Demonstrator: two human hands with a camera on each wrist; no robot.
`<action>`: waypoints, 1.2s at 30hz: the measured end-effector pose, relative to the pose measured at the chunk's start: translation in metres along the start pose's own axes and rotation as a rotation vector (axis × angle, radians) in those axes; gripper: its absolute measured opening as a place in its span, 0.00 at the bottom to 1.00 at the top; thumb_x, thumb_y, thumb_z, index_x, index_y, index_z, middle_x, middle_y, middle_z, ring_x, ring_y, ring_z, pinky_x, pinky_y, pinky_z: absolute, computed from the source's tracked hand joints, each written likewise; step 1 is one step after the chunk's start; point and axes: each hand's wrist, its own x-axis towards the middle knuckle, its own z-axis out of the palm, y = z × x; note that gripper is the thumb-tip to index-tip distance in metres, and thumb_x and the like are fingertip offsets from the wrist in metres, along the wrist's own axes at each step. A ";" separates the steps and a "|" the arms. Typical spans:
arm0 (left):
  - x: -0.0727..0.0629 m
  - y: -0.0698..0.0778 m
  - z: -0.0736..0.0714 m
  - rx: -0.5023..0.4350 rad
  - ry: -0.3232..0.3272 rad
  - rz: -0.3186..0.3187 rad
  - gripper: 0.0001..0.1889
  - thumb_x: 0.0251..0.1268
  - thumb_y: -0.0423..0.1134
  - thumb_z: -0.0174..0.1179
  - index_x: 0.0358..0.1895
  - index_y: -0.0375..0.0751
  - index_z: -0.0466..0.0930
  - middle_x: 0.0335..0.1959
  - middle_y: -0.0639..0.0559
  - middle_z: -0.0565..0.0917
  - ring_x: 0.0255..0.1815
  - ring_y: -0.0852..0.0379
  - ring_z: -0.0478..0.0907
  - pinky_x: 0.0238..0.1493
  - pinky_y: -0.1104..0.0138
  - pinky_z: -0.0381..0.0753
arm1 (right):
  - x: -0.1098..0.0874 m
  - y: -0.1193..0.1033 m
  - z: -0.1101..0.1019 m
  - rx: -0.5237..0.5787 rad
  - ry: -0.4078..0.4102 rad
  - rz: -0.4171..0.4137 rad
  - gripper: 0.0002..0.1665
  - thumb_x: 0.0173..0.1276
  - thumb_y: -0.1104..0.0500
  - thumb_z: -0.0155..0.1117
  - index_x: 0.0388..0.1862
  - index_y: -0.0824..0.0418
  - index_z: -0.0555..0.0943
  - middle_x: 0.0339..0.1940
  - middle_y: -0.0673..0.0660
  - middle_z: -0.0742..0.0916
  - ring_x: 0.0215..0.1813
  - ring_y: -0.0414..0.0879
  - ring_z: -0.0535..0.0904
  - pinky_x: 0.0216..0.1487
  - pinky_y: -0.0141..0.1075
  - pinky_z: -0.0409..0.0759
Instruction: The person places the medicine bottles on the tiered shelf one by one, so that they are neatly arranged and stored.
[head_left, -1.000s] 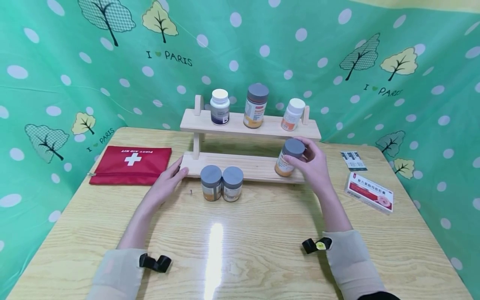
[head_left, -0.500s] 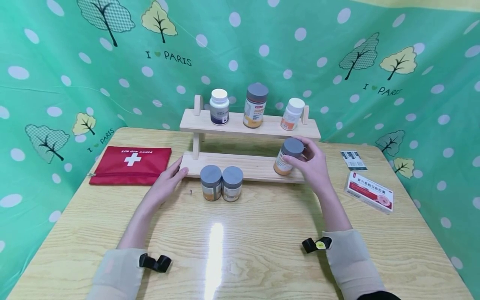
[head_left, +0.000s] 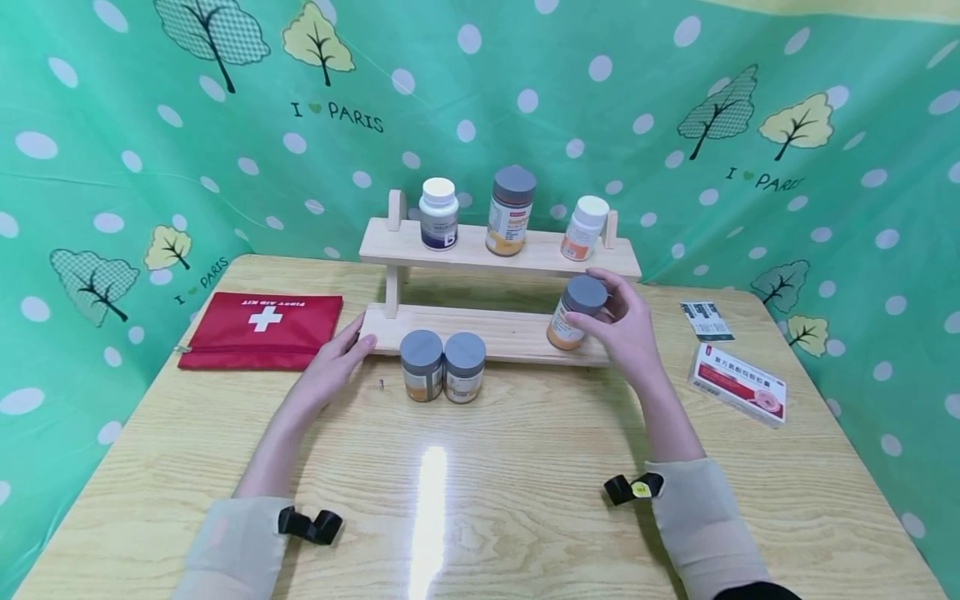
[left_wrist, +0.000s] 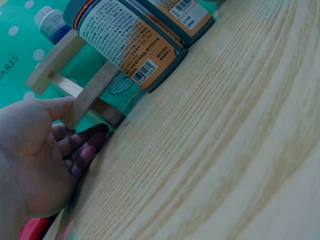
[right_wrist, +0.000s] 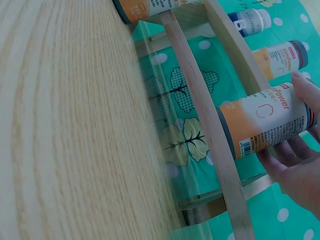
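Observation:
A two-tier wooden rack (head_left: 502, 329) stands toward the back of the table. My left hand (head_left: 328, 367) grips the left end of its lower shelf, the thumb on top and fingers lower down in the left wrist view. At the right end of that shelf, my right hand (head_left: 632, 332) holds a supplement bottle (right_wrist: 265, 116) with a grey lid and an orange-white label, between thumb and fingers. The bottle is upright, its base at the shelf board. Two similar grey-lidded bottles, one (head_left: 422, 365) beside the other (head_left: 464, 367), stand on the table before the rack.
On the upper shelf are a white-capped bottle (head_left: 438, 215), a grey-lidded bottle (head_left: 512, 212) and another white-capped bottle (head_left: 586, 229). A red first aid pouch (head_left: 262, 333) lies at left. A medicine box (head_left: 738, 385) and a blister pack (head_left: 707, 322) lie at right.
The bottle in my right hand has shifted very slightly left and back on the lower shelf. My left hand stays on the rack's end.

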 end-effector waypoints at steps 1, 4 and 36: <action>0.000 0.000 0.000 -0.002 -0.001 0.002 0.40 0.80 0.62 0.46 0.85 0.54 0.40 0.87 0.45 0.46 0.88 0.39 0.41 0.85 0.40 0.46 | 0.000 0.000 -0.001 0.002 -0.002 0.000 0.42 0.62 0.57 0.79 0.74 0.49 0.73 0.66 0.56 0.80 0.63 0.43 0.79 0.63 0.26 0.80; 0.000 0.001 0.000 -0.002 -0.007 -0.004 0.41 0.80 0.62 0.46 0.85 0.55 0.39 0.87 0.45 0.45 0.88 0.39 0.40 0.85 0.40 0.46 | -0.001 -0.001 -0.002 0.003 0.000 0.005 0.42 0.62 0.57 0.79 0.74 0.48 0.73 0.65 0.54 0.80 0.65 0.43 0.78 0.65 0.29 0.79; 0.002 -0.001 -0.001 0.002 -0.018 0.007 0.41 0.81 0.62 0.45 0.85 0.52 0.38 0.87 0.43 0.43 0.88 0.38 0.39 0.85 0.40 0.45 | -0.015 -0.074 0.044 0.351 0.141 -0.493 0.18 0.67 0.72 0.66 0.56 0.63 0.83 0.50 0.53 0.89 0.57 0.49 0.85 0.66 0.39 0.83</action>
